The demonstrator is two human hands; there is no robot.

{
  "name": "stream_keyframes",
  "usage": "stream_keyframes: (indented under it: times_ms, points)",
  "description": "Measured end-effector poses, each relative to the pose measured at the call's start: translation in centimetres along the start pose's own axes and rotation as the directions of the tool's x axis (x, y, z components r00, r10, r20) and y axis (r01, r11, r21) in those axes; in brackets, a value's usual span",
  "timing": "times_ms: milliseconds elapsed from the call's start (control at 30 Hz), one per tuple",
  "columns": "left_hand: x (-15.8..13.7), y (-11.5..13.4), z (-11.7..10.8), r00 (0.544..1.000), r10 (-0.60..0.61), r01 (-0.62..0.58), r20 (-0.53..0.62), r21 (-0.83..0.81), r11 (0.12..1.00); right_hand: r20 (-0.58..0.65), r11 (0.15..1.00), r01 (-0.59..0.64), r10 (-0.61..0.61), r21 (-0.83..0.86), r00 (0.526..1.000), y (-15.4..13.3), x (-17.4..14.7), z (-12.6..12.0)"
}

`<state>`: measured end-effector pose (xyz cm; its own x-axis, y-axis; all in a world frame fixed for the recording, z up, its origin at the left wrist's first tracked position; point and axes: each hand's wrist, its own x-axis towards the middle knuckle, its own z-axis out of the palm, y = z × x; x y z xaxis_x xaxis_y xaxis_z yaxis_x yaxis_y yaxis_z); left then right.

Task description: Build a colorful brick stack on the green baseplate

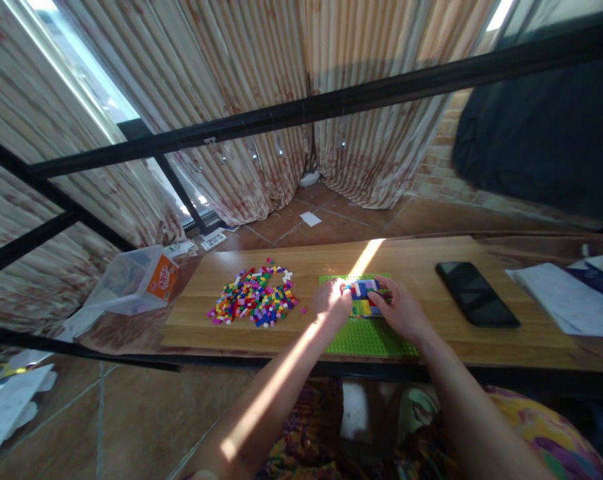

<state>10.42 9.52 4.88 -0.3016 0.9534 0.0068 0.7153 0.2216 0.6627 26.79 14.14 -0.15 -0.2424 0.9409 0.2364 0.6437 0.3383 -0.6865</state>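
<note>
The clear box [124,280] sits left of my bench [416,257], its orange label toward the loose, many-coloured bricks [256,297]. The build [362,308], blue above yellow and green, is over my green plate [369,338]. My left hand [330,300] and right hand [400,308] curl at its ends; whether they're pinching, I can't tell.

Both hands [403,308] at assembled bricks [362,305]
</note>
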Motion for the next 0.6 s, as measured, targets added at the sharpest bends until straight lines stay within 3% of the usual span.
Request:
stream_keyframes:
  times_ms: [167, 333, 600]
  points:
    - [0.7, 0.2, 1.2, 0.998, 0.046, -0.046, -0.033, -0.011, 0.999, 0.003, 1.000, 0.024, -0.024, -0.005, 1.000, 0.5, 0.1, 0.2]
    - [1.1, 0.3, 0.7, 1.000, -0.001, 0.003, 0.022, -0.087, 0.996, -0.016, 0.999, 0.033, -0.034, -0.030, 0.999, 0.3, 0.1, 0.1]
    - [1.4, 0.2, 0.2, 0.995, 0.053, -0.042, 0.080, -0.136, 0.990, -0.012, 0.999, 0.018, -0.018, -0.028, 1.000, -0.4, -0.1, -0.1]
